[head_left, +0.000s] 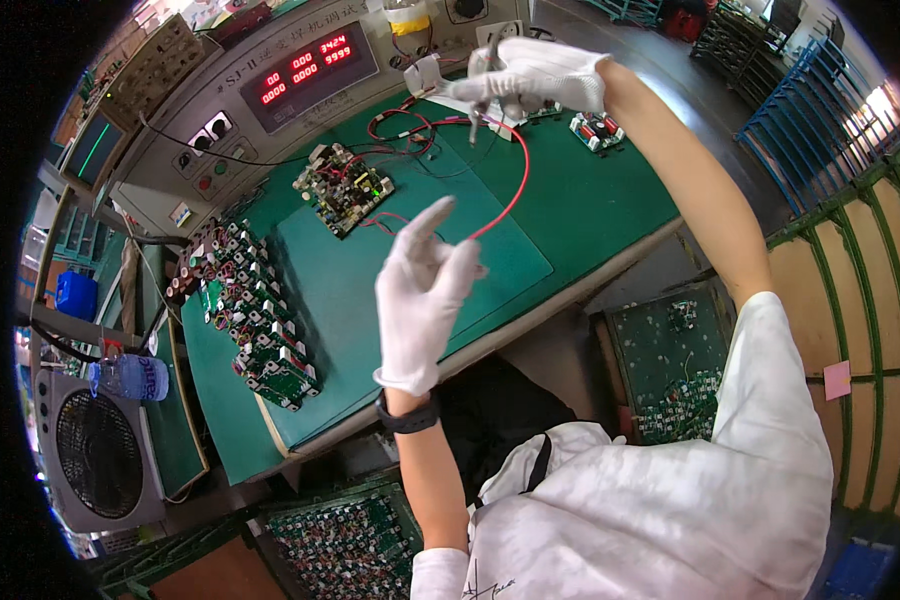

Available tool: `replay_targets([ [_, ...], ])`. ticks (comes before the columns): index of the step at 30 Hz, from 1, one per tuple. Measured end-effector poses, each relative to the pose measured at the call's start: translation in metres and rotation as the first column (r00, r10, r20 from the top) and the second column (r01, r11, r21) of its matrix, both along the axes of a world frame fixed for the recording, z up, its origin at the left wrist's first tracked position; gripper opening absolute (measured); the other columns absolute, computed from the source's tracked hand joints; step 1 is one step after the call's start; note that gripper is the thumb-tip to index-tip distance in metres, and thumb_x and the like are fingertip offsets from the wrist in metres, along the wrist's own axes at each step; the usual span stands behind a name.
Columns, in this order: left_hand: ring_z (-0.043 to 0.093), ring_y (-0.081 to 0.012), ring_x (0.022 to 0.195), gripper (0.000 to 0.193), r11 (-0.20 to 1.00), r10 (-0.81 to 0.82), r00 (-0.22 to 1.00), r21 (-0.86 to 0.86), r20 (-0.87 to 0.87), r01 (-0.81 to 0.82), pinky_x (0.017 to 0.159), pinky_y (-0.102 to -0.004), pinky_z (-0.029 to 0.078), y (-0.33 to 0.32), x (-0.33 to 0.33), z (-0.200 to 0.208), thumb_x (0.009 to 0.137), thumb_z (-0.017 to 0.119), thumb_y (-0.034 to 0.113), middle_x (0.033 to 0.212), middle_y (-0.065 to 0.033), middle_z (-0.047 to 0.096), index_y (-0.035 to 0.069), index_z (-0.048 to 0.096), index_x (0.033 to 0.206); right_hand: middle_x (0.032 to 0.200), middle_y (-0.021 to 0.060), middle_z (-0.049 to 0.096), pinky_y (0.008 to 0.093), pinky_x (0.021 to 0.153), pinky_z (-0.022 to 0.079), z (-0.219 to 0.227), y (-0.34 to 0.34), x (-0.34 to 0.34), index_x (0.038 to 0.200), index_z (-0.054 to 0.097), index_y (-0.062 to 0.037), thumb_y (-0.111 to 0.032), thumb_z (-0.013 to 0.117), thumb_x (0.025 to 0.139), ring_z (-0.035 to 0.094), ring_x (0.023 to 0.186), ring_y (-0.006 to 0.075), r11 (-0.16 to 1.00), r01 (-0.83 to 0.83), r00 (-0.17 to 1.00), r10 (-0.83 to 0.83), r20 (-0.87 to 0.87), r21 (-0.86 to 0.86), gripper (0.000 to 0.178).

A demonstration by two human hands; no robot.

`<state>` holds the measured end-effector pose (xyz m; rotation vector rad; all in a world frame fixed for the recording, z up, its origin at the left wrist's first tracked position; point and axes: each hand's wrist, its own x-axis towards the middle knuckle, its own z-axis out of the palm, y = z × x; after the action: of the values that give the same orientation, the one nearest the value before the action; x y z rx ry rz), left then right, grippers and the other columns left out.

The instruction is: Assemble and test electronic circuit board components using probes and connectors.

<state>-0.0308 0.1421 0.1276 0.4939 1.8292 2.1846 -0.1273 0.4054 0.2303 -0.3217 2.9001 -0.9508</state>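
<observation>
My left hand, in a white glove, is raised over the near part of the bench with its index finger stretched up and the other fingers curled. A thick red wire meets the hand at the thumb and seems held there; the exact grip is hidden. The wire arcs up toward my right hand, also gloved, at the far side of the bench. That hand is closed around a grey metal tool, too blurred to name. Left of the hands lies a bare circuit board with a lit green light and wires attached.
Several circuit boards stand in a row at the bench's left. A test panel with red digits rises behind. A small board lies at the far right. Trays of boards sit below, beside a fan and a bottle.
</observation>
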Motion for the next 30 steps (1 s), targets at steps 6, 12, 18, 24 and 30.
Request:
replay_targets([
  [6, 0.062, -0.0153, 0.087, 0.056, 0.844, -0.047, 0.955, 0.523, 0.292, -0.118, 0.092, -0.0372, 0.056, -0.009, -0.022, -0.059, 0.104, 0.064, 0.019, 0.090, -0.0027, 0.059, -0.005, 0.042, 0.150, 0.064, -0.0023, 0.056, 0.0260, 0.049, 0.033, -0.079, 0.021, -0.022, 0.080, 0.063, -0.0100, -0.074, 0.060, 0.093, 0.042, 0.053, 0.0066, 0.996, 0.020, 0.947, 0.009, 0.322, -0.085, 0.066],
  [12, 0.065, -0.0176, 0.093, 0.028, 0.555, -0.344, 0.783, 0.785, 0.518, -0.276, 0.105, -0.0411, 0.054, 0.074, -0.010, -0.079, 0.107, 0.061, 0.016, 0.089, 0.0003, 0.062, 0.003, 0.056, 0.131, 0.075, 0.0012, 0.056, 0.0316, 0.058, 0.038, -0.142, 0.060, -0.047, 0.092, 0.060, -0.0095, -0.076, 0.061, 0.091, 0.047, 0.064, 0.0125, 0.989, 0.127, 0.942, -0.098, 0.322, -0.069, 0.067],
  [18, 0.069, -0.0266, 0.084, 0.050, 0.959, 0.103, 0.931, 0.212, 0.350, -0.186, 0.082, -0.0410, 0.058, 0.072, -0.069, -0.142, 0.103, 0.062, 0.020, 0.094, -0.0097, 0.070, -0.004, 0.049, 0.145, 0.074, 0.0094, 0.063, 0.0383, 0.067, 0.047, -0.152, 0.010, -0.068, 0.078, 0.066, -0.0034, -0.074, 0.043, 0.096, 0.059, 0.068, 0.0227, 0.919, -0.066, 0.937, -0.076, 0.340, 0.389, 0.076],
  [24, 0.071, -0.0397, 0.095, 0.038, 0.494, 0.044, 0.786, -0.671, -0.617, -0.554, 0.083, -0.0460, 0.056, 0.046, -0.022, -0.096, 0.100, 0.063, 0.021, 0.104, -0.0220, 0.074, 0.000, 0.064, 0.132, 0.098, 0.0221, 0.077, 0.0454, 0.094, 0.054, -0.158, 0.042, -0.050, 0.097, 0.077, 0.0028, -0.071, 0.037, 0.100, 0.074, 0.090, 0.0375, 0.844, -0.073, 0.946, -0.111, 0.305, 0.532, 0.084],
  [30, 0.072, -0.0324, 0.102, 0.033, 0.554, 0.071, 0.713, -0.567, -0.698, -0.610, 0.089, -0.0417, 0.057, -0.016, 0.007, -0.090, 0.097, 0.072, 0.020, 0.111, -0.0146, 0.076, 0.006, 0.071, 0.127, 0.090, 0.0231, 0.072, 0.0518, 0.082, 0.054, -0.152, 0.043, 0.024, 0.093, 0.072, -0.0034, -0.062, 0.043, 0.102, 0.070, 0.090, 0.0426, 0.875, 0.242, 0.970, -0.216, -0.109, 0.419, 0.066],
])
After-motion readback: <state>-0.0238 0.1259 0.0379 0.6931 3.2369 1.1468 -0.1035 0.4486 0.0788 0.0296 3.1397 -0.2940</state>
